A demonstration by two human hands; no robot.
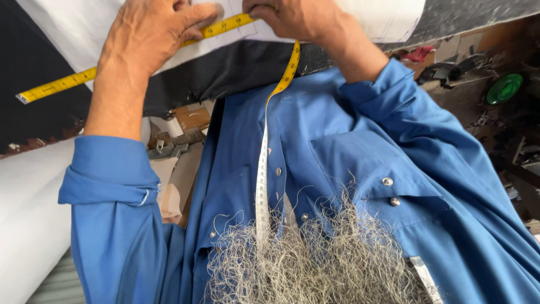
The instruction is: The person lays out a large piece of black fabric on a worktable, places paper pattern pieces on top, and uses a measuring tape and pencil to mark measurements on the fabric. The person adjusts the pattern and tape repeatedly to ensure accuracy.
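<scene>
A yellow measuring tape [56,85] lies stretched across white fabric [73,28] on a table. My left hand [149,36] presses flat on the tape, thumb extended along it. My right hand [292,17] pinches the tape near its upper part, fingers closed on it. From there the tape hangs down over my blue shirt [349,146] toward my chest. Black cloth [225,70] lies under the white piece, along the table's near edge.
A white roll or panel [28,214] sits at the lower left. Below the table, brown scraps and metal bits [180,141] are piled. To the right are cluttered tools, a green round lid [504,88] and a red scrap [419,53].
</scene>
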